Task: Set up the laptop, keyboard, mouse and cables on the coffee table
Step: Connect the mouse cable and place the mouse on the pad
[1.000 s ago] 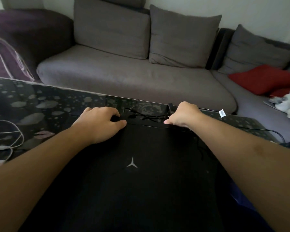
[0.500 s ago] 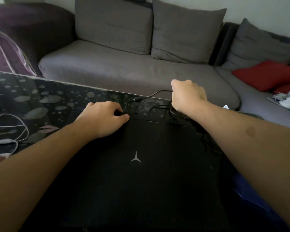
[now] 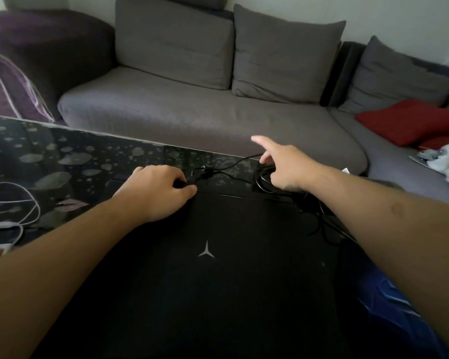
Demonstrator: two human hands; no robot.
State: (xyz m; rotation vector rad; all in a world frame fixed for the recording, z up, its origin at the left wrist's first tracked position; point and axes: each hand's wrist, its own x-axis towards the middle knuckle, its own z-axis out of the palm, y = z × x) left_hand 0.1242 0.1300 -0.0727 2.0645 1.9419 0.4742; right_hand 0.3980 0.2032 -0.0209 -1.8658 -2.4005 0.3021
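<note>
Now the fingers [image 3: 178,180] of the left hand [image 3: 154,191] are curled at the far edge of the closed black laptop [image 3: 208,268], pinching a black cable [image 3: 226,170] right where it meets the lid. The right hand [image 3: 287,168] is spread loose — index finger pointing out over the sofa [image 3: 192,120], gripping nothing — and it hovers just above a coil of black cable [image 3: 263,181] at the laptop's far right corner. The laptop lies flat on the glossy patterned worktop [image 3: 49,161], star logo up. Off to the left, a white cable [image 3: 16,203] loops on the worktop — and a red cushion [image 3: 410,123] sits on the sofa, far right.
</note>
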